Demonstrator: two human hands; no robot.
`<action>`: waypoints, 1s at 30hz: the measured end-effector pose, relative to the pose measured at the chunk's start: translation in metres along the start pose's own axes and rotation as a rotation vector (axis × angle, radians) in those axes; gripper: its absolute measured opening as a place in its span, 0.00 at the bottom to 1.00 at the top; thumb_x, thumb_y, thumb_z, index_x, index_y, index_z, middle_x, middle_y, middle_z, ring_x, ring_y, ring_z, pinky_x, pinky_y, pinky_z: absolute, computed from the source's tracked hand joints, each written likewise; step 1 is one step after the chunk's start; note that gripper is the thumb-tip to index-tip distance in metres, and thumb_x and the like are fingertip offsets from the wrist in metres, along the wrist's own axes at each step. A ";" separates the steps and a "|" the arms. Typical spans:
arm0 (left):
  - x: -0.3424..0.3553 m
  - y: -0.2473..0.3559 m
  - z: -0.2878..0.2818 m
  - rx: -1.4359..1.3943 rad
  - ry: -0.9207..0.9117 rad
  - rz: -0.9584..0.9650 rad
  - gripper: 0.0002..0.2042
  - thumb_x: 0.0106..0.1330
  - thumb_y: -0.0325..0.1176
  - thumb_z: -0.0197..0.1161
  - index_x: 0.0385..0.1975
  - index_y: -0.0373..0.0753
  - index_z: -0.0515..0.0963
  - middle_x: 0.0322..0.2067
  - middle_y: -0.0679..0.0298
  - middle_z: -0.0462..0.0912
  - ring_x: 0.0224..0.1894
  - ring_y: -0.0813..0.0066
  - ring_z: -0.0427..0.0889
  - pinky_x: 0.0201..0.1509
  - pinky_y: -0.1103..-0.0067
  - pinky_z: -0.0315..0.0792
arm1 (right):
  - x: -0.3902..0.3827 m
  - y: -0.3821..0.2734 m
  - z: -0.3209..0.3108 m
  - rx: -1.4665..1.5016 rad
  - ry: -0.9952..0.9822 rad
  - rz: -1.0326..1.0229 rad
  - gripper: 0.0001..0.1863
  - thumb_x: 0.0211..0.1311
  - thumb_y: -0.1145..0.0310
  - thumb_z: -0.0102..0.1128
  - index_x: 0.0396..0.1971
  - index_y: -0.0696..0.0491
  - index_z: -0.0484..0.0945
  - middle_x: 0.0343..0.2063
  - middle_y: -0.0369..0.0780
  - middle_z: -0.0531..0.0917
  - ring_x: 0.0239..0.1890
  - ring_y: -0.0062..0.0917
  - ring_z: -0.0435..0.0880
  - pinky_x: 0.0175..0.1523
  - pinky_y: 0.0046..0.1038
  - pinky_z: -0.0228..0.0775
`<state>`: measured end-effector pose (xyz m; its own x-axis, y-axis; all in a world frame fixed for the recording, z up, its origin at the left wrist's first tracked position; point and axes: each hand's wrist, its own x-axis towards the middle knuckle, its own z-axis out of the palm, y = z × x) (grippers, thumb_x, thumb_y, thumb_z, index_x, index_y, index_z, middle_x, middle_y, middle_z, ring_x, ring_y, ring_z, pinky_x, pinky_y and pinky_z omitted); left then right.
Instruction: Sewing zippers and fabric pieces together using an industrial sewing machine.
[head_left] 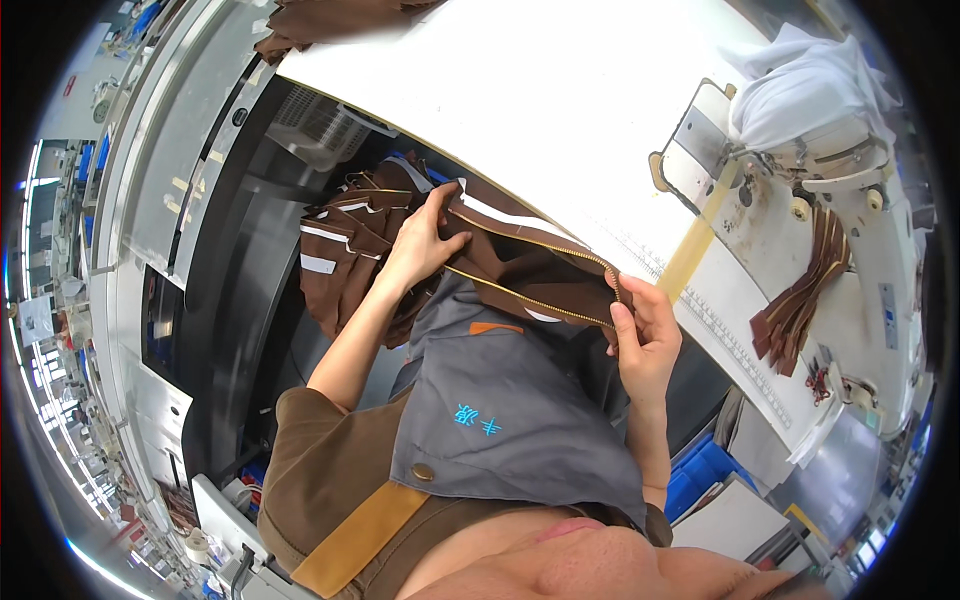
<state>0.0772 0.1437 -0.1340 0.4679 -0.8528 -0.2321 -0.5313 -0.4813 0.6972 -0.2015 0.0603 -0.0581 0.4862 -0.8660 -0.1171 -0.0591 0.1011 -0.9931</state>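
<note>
A brown fabric piece (520, 262) with a gold-toothed zipper (545, 303) and white edging hangs between my hands at the table's near edge. The zipper curves round an opening, its two toothed sides spread apart. My left hand (425, 245) pinches the piece's left end between thumb and fingers. At the other end, my right hand (648, 335) grips the zipper's curved part, its thumb on the near side and some fingers hidden behind. Left of my left hand lies a heap of brown pieces (335, 275) with white strips and gold zippers. A grey apron (500, 400) covers my lap.
The white table (520, 90) carries a sewing machine (825, 165) at right, with white cloth (810, 85) over it. Brown zipper strips (805, 290) lie beside a ruler strip (745, 355). A blue bin (705, 470) stands lower right; a white basket (318, 125) sits below the table's left.
</note>
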 end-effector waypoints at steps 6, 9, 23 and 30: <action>0.007 0.002 0.006 -0.164 0.155 0.031 0.30 0.54 0.29 0.67 0.59 0.45 0.66 0.28 0.60 0.73 0.31 0.70 0.73 0.39 0.75 0.71 | -0.002 -0.001 0.001 -0.010 -0.026 0.011 0.13 0.63 0.79 0.55 0.47 0.57 0.74 0.40 0.39 0.84 0.21 0.09 0.72 0.23 0.12 0.62; 0.011 -0.001 0.008 -0.269 0.197 0.062 0.26 0.55 0.28 0.66 0.57 0.45 0.70 0.26 0.66 0.72 0.26 0.78 0.69 0.34 0.81 0.69 | -0.002 -0.001 0.003 0.009 -0.029 0.017 0.12 0.63 0.79 0.54 0.47 0.58 0.75 0.38 0.38 0.84 0.21 0.08 0.71 0.23 0.12 0.61; 0.027 -0.007 -0.037 -0.663 0.315 0.066 0.09 0.62 0.20 0.60 0.39 0.33 0.83 0.24 0.75 0.76 0.25 0.93 0.68 0.29 0.93 0.62 | -0.005 -0.001 0.001 -0.050 -0.081 0.046 0.10 0.63 0.79 0.56 0.43 0.56 0.78 0.27 0.33 0.82 0.19 0.07 0.70 0.22 0.12 0.59; 0.014 0.012 -0.069 -0.759 0.362 0.043 0.09 0.62 0.21 0.59 0.41 0.32 0.81 0.31 0.67 0.82 0.32 0.86 0.78 0.38 0.89 0.71 | -0.002 0.000 0.003 0.018 -0.113 0.067 0.07 0.61 0.78 0.59 0.39 0.58 0.79 0.33 0.37 0.84 0.22 0.10 0.76 0.25 0.13 0.67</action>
<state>0.1258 0.1401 -0.0818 0.7244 -0.6873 -0.0533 0.0046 -0.0724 0.9974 -0.2001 0.0633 -0.0576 0.5772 -0.7962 -0.1814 -0.0798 0.1661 -0.9829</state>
